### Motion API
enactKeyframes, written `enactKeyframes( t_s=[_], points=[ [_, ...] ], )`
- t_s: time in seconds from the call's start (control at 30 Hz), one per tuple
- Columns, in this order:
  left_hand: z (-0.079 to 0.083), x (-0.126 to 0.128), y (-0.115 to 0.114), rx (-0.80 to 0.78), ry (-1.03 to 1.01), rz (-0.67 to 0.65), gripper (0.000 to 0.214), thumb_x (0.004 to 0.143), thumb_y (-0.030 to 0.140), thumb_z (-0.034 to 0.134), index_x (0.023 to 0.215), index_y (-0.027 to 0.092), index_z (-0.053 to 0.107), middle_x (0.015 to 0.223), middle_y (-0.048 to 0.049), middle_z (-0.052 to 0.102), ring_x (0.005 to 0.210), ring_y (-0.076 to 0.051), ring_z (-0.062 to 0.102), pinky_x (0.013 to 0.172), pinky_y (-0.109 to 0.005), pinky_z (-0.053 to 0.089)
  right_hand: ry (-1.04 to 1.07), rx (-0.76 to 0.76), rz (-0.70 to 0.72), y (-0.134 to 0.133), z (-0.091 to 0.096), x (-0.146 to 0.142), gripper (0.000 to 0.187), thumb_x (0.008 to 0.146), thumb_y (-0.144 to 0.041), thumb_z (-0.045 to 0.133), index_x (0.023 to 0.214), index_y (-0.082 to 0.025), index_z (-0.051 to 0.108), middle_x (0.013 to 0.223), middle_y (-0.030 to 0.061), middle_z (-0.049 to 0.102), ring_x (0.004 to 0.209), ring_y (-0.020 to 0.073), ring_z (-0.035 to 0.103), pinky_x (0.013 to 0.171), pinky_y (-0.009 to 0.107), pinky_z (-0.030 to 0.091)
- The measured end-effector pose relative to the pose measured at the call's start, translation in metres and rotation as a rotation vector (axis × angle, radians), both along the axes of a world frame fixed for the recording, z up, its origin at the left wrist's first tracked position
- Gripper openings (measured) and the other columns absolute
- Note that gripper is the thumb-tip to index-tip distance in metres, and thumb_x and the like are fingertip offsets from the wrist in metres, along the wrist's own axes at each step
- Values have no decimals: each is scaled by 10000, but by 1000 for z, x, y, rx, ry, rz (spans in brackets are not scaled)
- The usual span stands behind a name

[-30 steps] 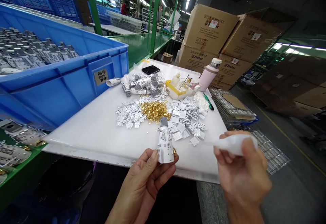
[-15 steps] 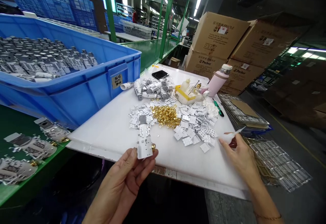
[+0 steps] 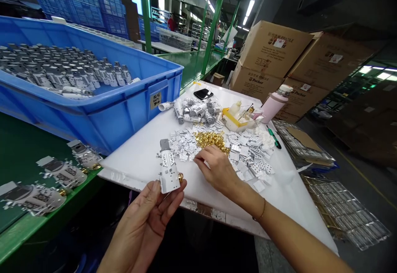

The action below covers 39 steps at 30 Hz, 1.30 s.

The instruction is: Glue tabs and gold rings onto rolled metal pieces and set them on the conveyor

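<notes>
Gently, the left hand (image 3: 141, 227) is cradling an upright white part (image 3: 168, 173) while the right hand (image 3: 217, 170), its grip unclear, is resting beside gold rings (image 3: 211, 140).

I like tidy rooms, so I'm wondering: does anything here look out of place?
Yes, a little. A few grey-and-white parts lie loose on the green bench, outside the blue crate that holds the others. A pink water bottle also stands at the far side of the white work board, close to the small pieces.
</notes>
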<state>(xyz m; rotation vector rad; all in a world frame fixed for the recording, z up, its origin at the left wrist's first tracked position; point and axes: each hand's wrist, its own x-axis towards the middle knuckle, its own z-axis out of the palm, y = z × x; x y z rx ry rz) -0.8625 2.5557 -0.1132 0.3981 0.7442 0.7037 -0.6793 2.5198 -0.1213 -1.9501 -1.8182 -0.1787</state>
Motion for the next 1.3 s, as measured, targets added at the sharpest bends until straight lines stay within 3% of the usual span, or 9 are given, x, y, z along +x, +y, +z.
enactKeyframes(
  t_s=[0.1,0.2,0.37,0.5,0.6,0.7,0.87,0.93,1.3],
  points=[
    [-1,-4,3,-5,-4,9,87,873,154,583,903,131,662,1018,-118,732,987,-243,685,814,-252,589,-40,-35,-60,13,-10,-6,87,890,-189,567,842,-119,587,841,101,592,794,223,521,681,338,450],
    [-5,-5,7,-2,16,27,146,872,154,581,982,105,663,1062,-152,717,1012,-270,673,809,-262,593,-84,-40,-31,12,-13,-6,59,891,-113,514,887,-113,573,847,100,568,790,215,506,677,327,450],
    [-11,-5,9,-21,27,45,225,869,172,586,1074,96,641,1112,-178,696,1028,-306,661,796,-288,602,-226,-58,195,10,-10,15,306,872,38,358,952,-123,606,905,110,562,842,207,469,699,306,436],
    [-13,-6,7,-25,11,43,235,863,169,596,1085,101,633,1115,-171,696,1039,-302,656,815,-283,596,-307,-68,375,19,-11,34,313,904,11,354,903,-134,632,857,98,591,787,196,472,670,306,428],
    [-12,-6,5,-27,20,44,244,865,175,597,1096,103,626,1101,-170,701,1029,-299,662,812,-278,597,-296,-30,418,26,-11,37,278,932,-49,386,838,-145,630,791,79,596,748,186,487,653,303,433],
    [-10,-6,4,-18,7,52,216,866,179,596,1066,105,634,1108,-163,697,1042,-292,657,815,-272,594,-220,62,350,20,-3,27,212,951,-138,442,818,-135,608,774,76,591,760,179,516,655,297,449],
    [-9,4,-1,-9,-48,23,74,856,156,605,877,125,669,1002,-88,725,1011,-269,672,840,-299,593,270,284,144,-17,24,-10,66,886,-138,583,836,-143,626,733,17,582,643,114,525,577,243,444],
    [-8,11,-6,15,-100,-18,82,861,170,607,858,136,681,978,-60,728,999,-238,676,860,-290,584,371,338,105,-32,31,-22,81,875,-109,583,897,-147,651,772,22,611,649,108,546,584,237,462],
    [-4,32,-33,20,-180,-119,62,871,203,616,886,181,673,973,-18,725,923,-136,672,909,-278,549,84,660,31,-52,10,-38,250,797,24,630,1001,-120,637,766,57,608,716,140,543,602,274,490]
  ],
)
